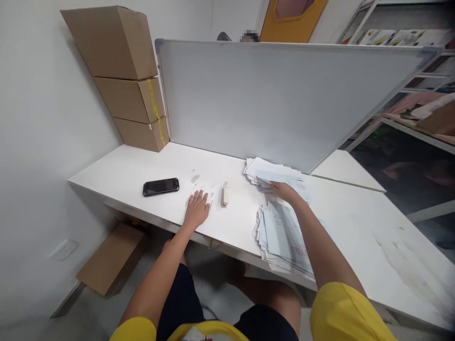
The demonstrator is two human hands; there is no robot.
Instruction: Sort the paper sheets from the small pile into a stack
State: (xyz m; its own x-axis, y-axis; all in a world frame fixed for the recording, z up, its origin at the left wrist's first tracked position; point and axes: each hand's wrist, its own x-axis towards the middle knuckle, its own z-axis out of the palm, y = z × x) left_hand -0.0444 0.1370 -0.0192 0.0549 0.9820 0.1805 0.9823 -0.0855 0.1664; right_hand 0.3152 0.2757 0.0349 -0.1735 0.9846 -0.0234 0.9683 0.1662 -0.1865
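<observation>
My left hand [197,210] lies flat on the white table with its fingers spread, beside grey smudges and holding nothing. To its right a small cream-coloured stapler [225,196] rests on the tabletop. My right hand [285,192] pinches the edge of a paper sheet [263,180] at the back stack of papers [280,169]. Its fingertips are partly hidden by the grip. Nearer the front edge, below my right forearm, a second stack of papers [279,232] lies fanned out and uneven.
A black phone [161,186] lies on the white table [131,166] at the left. Stacked cardboard boxes [138,99] and a whiteboard [277,99] stand along the back. Under the table's left end sits another box [110,260]. Shelves [419,76] are at right; a person's head shows behind the whiteboard.
</observation>
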